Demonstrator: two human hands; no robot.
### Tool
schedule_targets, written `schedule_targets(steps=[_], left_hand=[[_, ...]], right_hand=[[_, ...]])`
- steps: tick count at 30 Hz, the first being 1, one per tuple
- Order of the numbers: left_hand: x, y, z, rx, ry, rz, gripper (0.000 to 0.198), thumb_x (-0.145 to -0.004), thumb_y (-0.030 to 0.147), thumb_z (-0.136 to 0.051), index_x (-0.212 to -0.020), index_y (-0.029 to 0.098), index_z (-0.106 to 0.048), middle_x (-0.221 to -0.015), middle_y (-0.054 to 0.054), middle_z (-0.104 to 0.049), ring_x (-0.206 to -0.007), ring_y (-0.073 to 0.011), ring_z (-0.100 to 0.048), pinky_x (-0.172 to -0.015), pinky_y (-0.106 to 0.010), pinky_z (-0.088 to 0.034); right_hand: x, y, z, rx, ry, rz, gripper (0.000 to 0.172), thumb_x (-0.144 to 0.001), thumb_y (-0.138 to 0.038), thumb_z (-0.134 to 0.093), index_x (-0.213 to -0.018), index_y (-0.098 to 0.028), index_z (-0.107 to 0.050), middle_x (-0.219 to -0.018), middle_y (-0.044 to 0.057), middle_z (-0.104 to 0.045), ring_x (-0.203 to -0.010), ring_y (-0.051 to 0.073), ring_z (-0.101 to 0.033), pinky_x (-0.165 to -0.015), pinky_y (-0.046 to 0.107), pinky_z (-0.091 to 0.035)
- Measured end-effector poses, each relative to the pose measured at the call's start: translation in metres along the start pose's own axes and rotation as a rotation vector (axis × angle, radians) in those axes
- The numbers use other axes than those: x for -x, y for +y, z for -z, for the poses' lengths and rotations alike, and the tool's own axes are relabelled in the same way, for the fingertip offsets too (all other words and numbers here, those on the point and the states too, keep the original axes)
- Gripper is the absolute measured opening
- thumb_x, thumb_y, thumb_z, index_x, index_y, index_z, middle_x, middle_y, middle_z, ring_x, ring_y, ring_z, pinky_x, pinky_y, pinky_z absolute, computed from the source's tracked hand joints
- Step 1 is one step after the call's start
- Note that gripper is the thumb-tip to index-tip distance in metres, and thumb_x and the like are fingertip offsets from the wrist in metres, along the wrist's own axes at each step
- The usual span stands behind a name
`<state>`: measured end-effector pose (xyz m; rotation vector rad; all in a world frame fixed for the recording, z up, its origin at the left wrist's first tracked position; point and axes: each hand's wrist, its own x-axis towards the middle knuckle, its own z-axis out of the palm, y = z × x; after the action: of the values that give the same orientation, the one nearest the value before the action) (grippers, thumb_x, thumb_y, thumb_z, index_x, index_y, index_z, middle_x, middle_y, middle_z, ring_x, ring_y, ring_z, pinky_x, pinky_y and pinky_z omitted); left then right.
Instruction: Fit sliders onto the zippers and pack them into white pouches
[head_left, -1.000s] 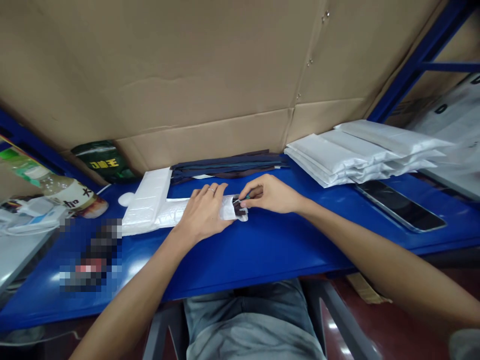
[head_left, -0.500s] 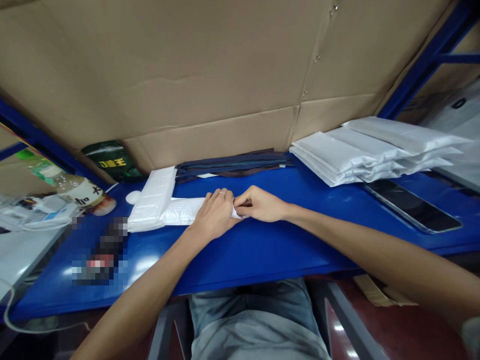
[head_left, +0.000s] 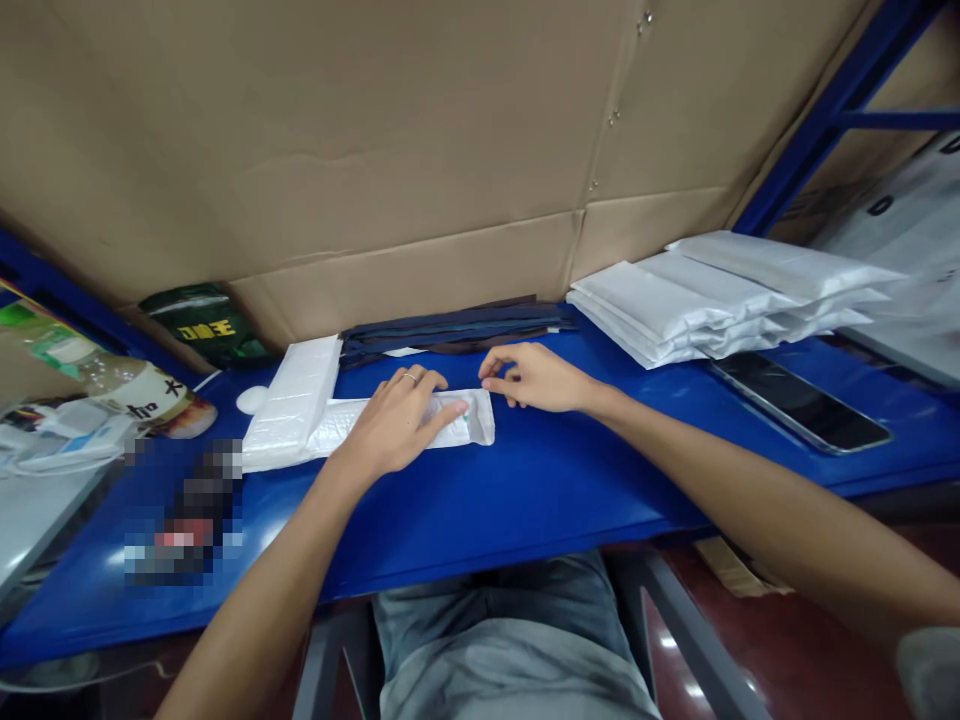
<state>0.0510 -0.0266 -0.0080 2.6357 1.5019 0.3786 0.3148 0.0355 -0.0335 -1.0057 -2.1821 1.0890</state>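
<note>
My left hand (head_left: 397, 420) lies flat on a long white plastic pouch (head_left: 469, 420) on the blue table (head_left: 525, 480), fingers stretched along it and a ring on one finger. My right hand (head_left: 536, 377) hovers just past the pouch's right end, fingers loosely curled and thumb near the forefinger, holding nothing that I can see. The pouch is closed and lies flat. Behind the hands sits a low stack of dark folded cloth pieces (head_left: 457, 328).
A pile of empty white pouches (head_left: 292, 400) lies left of my left hand. Filled white packets (head_left: 720, 300) are stacked at the right, with a phone (head_left: 799, 402) in front. A bottle (head_left: 112, 380) and a green bag (head_left: 202, 322) stand at left. Cardboard (head_left: 375, 150) backs the table.
The dark piece at the pouch's mouth has gone inside. My right hand let go of the pouch end and drew back to the right. My left hand flattened onto the pouch.
</note>
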Motion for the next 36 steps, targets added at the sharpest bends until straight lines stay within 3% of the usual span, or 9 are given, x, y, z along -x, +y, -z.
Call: schedule_targets(steps=[5, 9, 13, 16, 20, 23, 27, 31, 36], left_hand=[[0.002, -0.004, -0.006, -0.054, -0.040, 0.022, 0.048, -0.116, 0.046, -0.029, -0.122, 0.017, -0.067, -0.117, -0.014, -0.066, -0.116, -0.0313, -0.063, -0.102, -0.050, -0.050], [0.001, 0.010, -0.008, -0.018, 0.036, -0.027, 0.048, -0.116, 0.044, -0.029, -0.143, 0.017, -0.060, -0.138, -0.017, -0.064, -0.130, -0.0318, -0.059, -0.111, -0.052, -0.048], [0.001, 0.020, -0.016, -0.023, -0.009, -0.138, 0.056, -0.118, 0.042, -0.023, -0.169, 0.025, -0.037, -0.173, -0.011, -0.041, -0.162, -0.0328, -0.033, -0.132, -0.062, -0.021], [0.002, 0.023, -0.027, -0.046, -0.109, -0.186, 0.062, -0.117, 0.046, -0.021, -0.176, 0.029, -0.017, -0.182, -0.006, -0.022, -0.170, -0.0333, -0.011, -0.133, -0.070, -0.001], [0.002, 0.022, -0.037, -0.024, -0.165, -0.188, 0.069, -0.117, 0.049, -0.022, -0.178, 0.023, -0.003, -0.183, -0.010, -0.011, -0.170, -0.0310, -0.003, -0.134, -0.067, -0.003], [-0.001, 0.015, -0.030, 0.006, -0.163, -0.170, 0.075, -0.115, 0.056, -0.027, -0.177, 0.018, -0.007, -0.183, -0.015, -0.009, -0.170, -0.0299, -0.006, -0.136, -0.059, -0.011], [0.010, -0.018, 0.001, -0.081, -0.100, 0.081, 0.071, -0.115, 0.055, -0.026, -0.172, 0.014, -0.031, -0.179, -0.019, -0.027, -0.167, -0.0344, -0.022, -0.133, -0.060, -0.022], [0.054, -0.076, 0.031, -0.267, -0.139, 0.429, 0.075, -0.111, 0.062, -0.030, -0.170, 0.016, -0.040, -0.176, -0.022, -0.033, -0.163, -0.0468, -0.028, -0.124, -0.075, -0.028], [0.104, -0.122, 0.039, -0.200, -0.258, 0.332, 0.076, -0.106, 0.072, -0.038, -0.171, 0.032, -0.039, -0.178, -0.010, -0.034, -0.166, -0.0401, -0.022, -0.129, -0.065, -0.027]], right_hand=[[-0.003, 0.004, -0.011, 0.323, -0.050, -0.013, 0.031, -0.098, -0.048, -0.069, -0.088, -0.019, -0.069, -0.083, 0.005, -0.076, -0.070, 0.016, -0.066, -0.063, 0.027, -0.042], [-0.001, 0.005, -0.002, 0.121, -0.111, -0.103, 0.025, -0.102, -0.040, -0.063, -0.087, -0.020, -0.060, -0.075, 0.005, -0.074, -0.063, 0.017, -0.069, -0.057, 0.027, -0.048], [0.000, 0.006, 0.015, -0.280, -0.029, -0.295, 0.021, -0.101, -0.034, -0.064, -0.088, -0.021, -0.055, -0.073, 0.008, -0.074, -0.066, 0.023, -0.076, -0.059, 0.033, -0.062], [-0.001, 0.008, 0.015, -0.427, 0.030, -0.336, 0.022, -0.098, -0.035, -0.071, -0.088, -0.020, -0.059, -0.068, 0.008, -0.072, -0.061, 0.021, -0.072, -0.059, 0.033, -0.063], [-0.004, 0.013, 0.006, -0.553, 0.054, -0.258, 0.031, -0.094, -0.046, -0.079, -0.089, -0.017, -0.070, -0.079, 0.010, -0.075, -0.069, 0.019, -0.073, -0.068, 0.034, -0.065], [-0.004, 0.014, 0.006, -0.425, 0.069, -0.040, 0.032, -0.095, -0.050, -0.076, -0.099, -0.018, -0.080, -0.099, 0.011, -0.079, -0.086, 0.022, -0.075, -0.079, 0.037, -0.064], [-0.002, 0.013, 0.004, 0.054, 0.092, 0.293, 0.022, -0.097, -0.041, -0.073, -0.106, -0.024, -0.084, -0.115, 0.009, -0.079, -0.106, 0.024, -0.073, -0.096, 0.040, -0.057], [-0.002, 0.015, -0.002, 0.211, 0.076, 0.336, 0.022, -0.103, -0.037, -0.066, -0.109, -0.023, -0.080, -0.117, 0.008, -0.079, -0.103, 0.022, -0.073, -0.094, 0.037, -0.054], [0.000, 0.017, 0.009, 0.188, 0.016, 0.254, 0.023, -0.103, -0.026, -0.058, -0.116, -0.023, -0.078, -0.119, 0.006, -0.081, -0.105, 0.021, -0.075, -0.092, 0.033, -0.056]])
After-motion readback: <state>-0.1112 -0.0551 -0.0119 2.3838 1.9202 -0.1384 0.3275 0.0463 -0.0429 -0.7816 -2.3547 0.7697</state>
